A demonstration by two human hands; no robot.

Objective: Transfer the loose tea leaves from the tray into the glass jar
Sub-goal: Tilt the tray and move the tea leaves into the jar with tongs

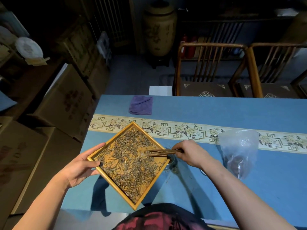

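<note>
A square wooden tray (116, 186) is held above the blue table, turned like a diamond, and covered with loose tea leaves (129, 163). My left hand (83, 165) grips its left corner, thumb on the inside. My right hand (191, 153) holds wooden tongs (162, 153) whose tips reach over the tray's right corner into the leaves. The glass jar (172, 161) stands on the table under that right corner, mostly hidden by the tray and my right hand.
A crumpled clear plastic bag (239, 151) with dark contents lies to the right of my right hand. A folded purple cloth (141, 105) sits at the table's far left. Two wooden chairs (207, 70) stand behind the table. Cardboard boxes (64, 103) stack at the left.
</note>
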